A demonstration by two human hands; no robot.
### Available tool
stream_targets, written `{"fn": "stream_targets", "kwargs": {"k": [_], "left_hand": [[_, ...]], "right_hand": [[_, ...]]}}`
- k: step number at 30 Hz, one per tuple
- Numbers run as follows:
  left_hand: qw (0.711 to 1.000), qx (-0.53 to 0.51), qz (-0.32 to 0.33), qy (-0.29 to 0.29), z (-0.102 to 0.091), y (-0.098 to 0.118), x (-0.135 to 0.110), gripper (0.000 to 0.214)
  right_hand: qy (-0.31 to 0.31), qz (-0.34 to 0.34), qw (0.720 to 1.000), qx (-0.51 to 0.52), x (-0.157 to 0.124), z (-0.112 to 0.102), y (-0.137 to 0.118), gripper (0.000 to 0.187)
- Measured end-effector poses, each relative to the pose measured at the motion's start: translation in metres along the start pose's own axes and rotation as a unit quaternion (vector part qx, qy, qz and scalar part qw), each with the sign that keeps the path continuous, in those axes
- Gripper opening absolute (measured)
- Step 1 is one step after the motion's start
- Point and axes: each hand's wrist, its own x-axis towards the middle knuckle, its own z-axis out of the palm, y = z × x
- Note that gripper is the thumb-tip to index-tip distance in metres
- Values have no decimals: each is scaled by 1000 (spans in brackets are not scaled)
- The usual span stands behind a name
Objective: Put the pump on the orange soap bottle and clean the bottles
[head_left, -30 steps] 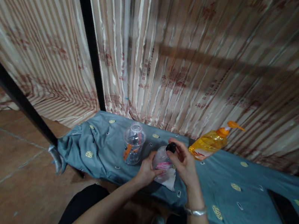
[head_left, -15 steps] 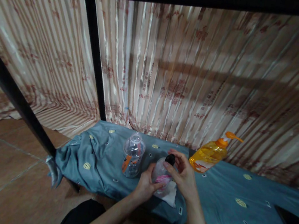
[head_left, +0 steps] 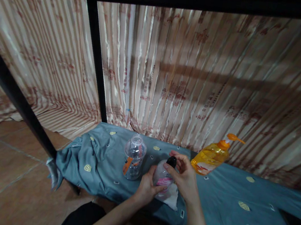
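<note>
Left hand [head_left: 148,186]: wrapped round the pale bottle [head_left: 160,173], lower middle of the frame.
Right hand [head_left: 185,175]: thumb and fingers pinching its black cap [head_left: 171,161].
Pale bottle: looks light, smooth, likely slippery; thin walls probably give, so I'd grip its belly gently.
White sheet [head_left: 172,199]: beside its base, seemingly limp.
Clear cup [head_left: 133,163]: left, apart.

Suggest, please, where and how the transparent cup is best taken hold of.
Probably around the body of the transparent cup, below its domed lid, coming from its left: it stands upright, and the left hand on the bottle crowds its right.
</note>
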Motion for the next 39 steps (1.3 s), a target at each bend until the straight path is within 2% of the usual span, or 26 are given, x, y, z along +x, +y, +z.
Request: {"fn": "stream_targets", "kwargs": {"k": [5,8,12,15,18,21,27,33,39], "left_hand": [[1000,-18,2,-5,0,-4,0,59],[1000,-15,-4,-1,0,-2,-1,57],[1000,-1,-9,2,0,2,-2,55],[1000,-11,-12,8,0,2,-2,57],[1000,-17,-10,6,0,1,-2,58],[1000,-3,-14,5,0,2,-3,56],[1000,4,-13,3,-1,2,-4,54],[1000,17,-8,1,-1,-1,-3,55],[1000,14,-6,1,-1,0,-4,56]], "right_hand": [[-21,2,1000,0,-1,-1,-1,22],[-40,-2,999,-6,-2,-3,-5,27],[-14,-4,1000,0,-2,-1,-1,32],[0,1,1000,6,-1,0,3,29],[-15,3,1000,4,-2,0,1,24],[-30,-2,1000,2,-3,-1,-5,27],[0,-5,1000,12,-2,1,0,33],[-26,-8,1000,2,-3,0,-1,21],[-22,-13,1000,-7,-5,0,-4,30]]}}
